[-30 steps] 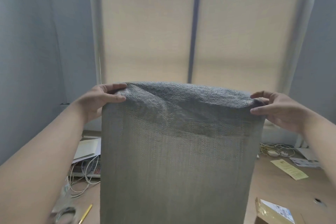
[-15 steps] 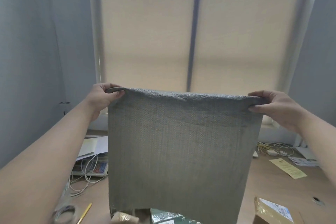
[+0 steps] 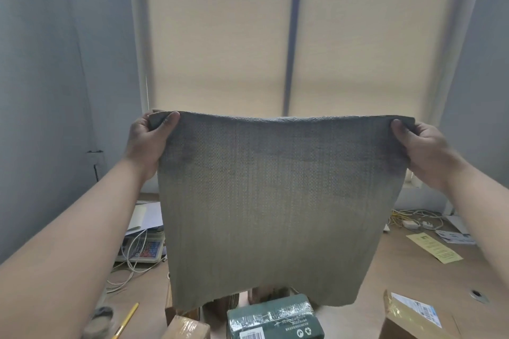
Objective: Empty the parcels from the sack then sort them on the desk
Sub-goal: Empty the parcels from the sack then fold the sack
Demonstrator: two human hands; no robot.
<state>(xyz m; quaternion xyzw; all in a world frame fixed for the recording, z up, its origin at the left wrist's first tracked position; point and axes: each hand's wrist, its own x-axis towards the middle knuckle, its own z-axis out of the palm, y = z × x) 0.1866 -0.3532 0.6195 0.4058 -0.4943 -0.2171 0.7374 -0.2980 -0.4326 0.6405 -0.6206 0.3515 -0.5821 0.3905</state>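
I hold a grey woven sack upside down in the air over the wooden desk. My left hand pinches its top left corner and my right hand pinches its top right corner. The sack hangs flat and limp, its open end at the bottom. Below it lie parcels: a dark green wrapped parcel with a barcode label, a brown taped box at its left, and darker brown boxes partly hidden behind the sack's lower edge. A tan parcel with a white label lies at the lower right.
At the left of the desk lie a small scale, white cables, papers, a yellow pencil and a tape roll. At the right lie a yellow slip, leaflets and chargers with cables. A blinded window is behind.
The sack has risen higher and gone flat; its bulge at the top is gone. Parcels now show on the desk beneath its lower edge.
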